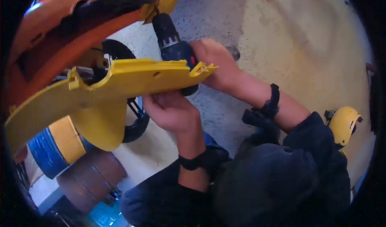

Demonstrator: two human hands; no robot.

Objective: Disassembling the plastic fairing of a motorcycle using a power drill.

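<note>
My right hand is closed around a dark cordless drill with a black chuck. The drill tilts up and to the left, its tip at a yellow piece by the end of a large orange body panel. A long curved yellow plastic panel crosses in front of the drill and hides part of its grip. Below that panel's lower edge, my left hand is palm up with curled fingers, close to the drill's base. The panel covers most of its fingertips, so its hold is hidden.
Behind the yellow panel shows a black tyred wheel. A blue and yellow drum and a rusty brown drum are at lower left. A rounded yellow shell-like object lies at right on the concrete floor.
</note>
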